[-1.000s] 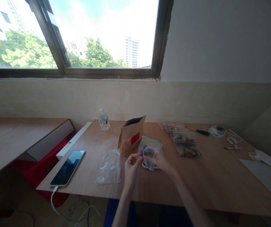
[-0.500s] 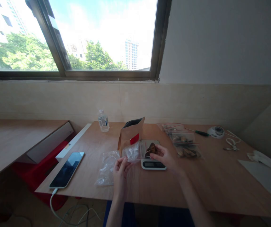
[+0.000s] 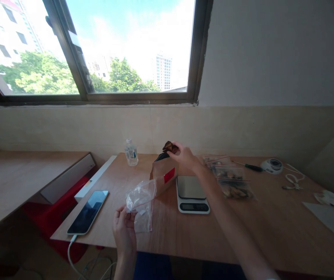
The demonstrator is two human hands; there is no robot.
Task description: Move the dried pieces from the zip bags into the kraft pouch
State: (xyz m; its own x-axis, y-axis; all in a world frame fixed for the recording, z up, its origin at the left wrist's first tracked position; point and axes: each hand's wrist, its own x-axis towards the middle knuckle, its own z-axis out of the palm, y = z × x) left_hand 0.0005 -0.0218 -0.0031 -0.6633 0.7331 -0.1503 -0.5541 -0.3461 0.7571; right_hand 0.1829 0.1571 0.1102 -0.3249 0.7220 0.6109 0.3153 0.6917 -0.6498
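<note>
My right hand (image 3: 183,156) pinches a brown dried piece (image 3: 169,147), perhaps a mushroom slice, just above the mouth of a kraft paper bag (image 3: 159,172) with a red label. The bag stands upright and its top gapes. In my left hand (image 3: 124,223) is a clear plastic bag (image 3: 139,195), held by one edge, left of the paper bag. Under it lies more clear plastic (image 3: 144,221) on the table. A white digital scale (image 3: 192,190) sits right of the paper bag, its plate bare, below my right forearm.
Zip bags of dried pieces (image 3: 234,182) lie right of the scale. Behind them are a green-handled screwdriver (image 3: 253,167), a white dome camera (image 3: 272,166) and a coiled white cable (image 3: 294,181). Leftward are a water bottle (image 3: 131,153) and a phone (image 3: 88,212) on a charging cable.
My right hand has lifted the brown piece from over the scale up to the paper bag's mouth. My left hand has moved left with the plastic bag.
</note>
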